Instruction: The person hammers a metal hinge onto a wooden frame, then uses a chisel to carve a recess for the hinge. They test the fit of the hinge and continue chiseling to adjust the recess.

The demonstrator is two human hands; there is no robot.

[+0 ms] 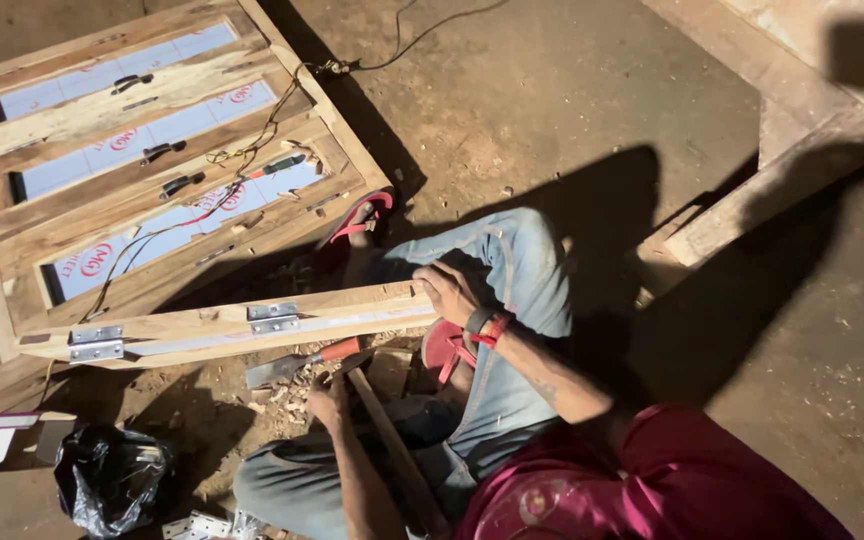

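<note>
1. R hand: closed over the right end of the wood rail, fingers wrapped on top, bands on the wrist.
2. Rail: long axis runs left-right across the view and rises a bit twd the right. It sits across the person's legs, in front of the body. Two metal hinges are on its near face, one mid-rail and one at the far left end.
3. L hand: closed round a wood handle that slants down-right along the forearm. Head of that tool not visible, so can't tell what kind it is.
4. Chisel, red grip: lies just under the rail, blade pointing left, grip end twd the L hand. It is just above the L knuckles; can't tell if fingers touch it.
5. Key relation: L hand is much nearer the chisel than the R. Chisel axis is roughly parallel to the rail, close below its lower edge.
6. Around: wood chips on the dirt by the blade, black bag at lower left, slatted window frame flat on the ground beyond the rail.
</note>
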